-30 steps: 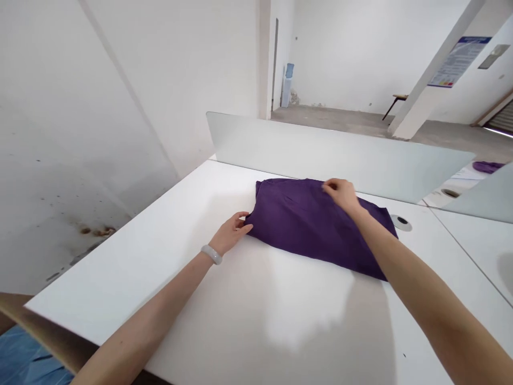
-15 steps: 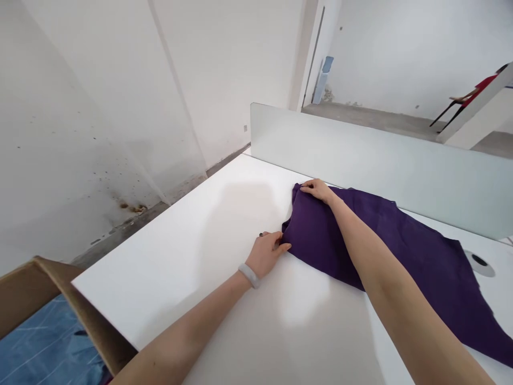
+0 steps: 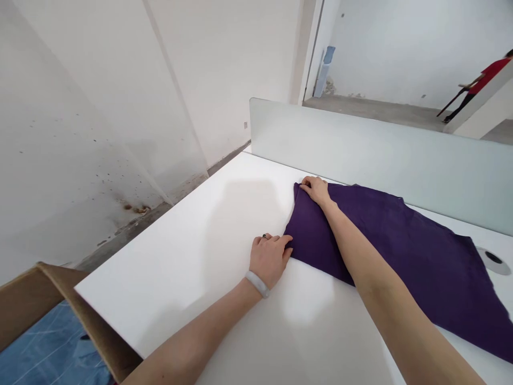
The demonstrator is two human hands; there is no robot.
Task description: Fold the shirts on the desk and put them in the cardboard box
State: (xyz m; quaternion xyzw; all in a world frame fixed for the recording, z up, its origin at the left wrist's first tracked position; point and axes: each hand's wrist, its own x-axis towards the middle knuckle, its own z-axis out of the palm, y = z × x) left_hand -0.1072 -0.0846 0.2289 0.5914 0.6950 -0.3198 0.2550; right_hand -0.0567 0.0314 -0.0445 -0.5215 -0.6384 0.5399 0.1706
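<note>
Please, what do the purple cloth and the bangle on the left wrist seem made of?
The purple cloth looks like soft, matte fabric: it creases and its edges ripple, but the exact fibre cannot be told. The pale bangle looks like polished stone or plastic, smooth with a soft sheen.

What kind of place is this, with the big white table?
It looks like a plain work room, maybe an office still being fixed up. There's a long white desk with a pale divider panel and a round cable hole, plus a bare concrete floor beyond.
</note>
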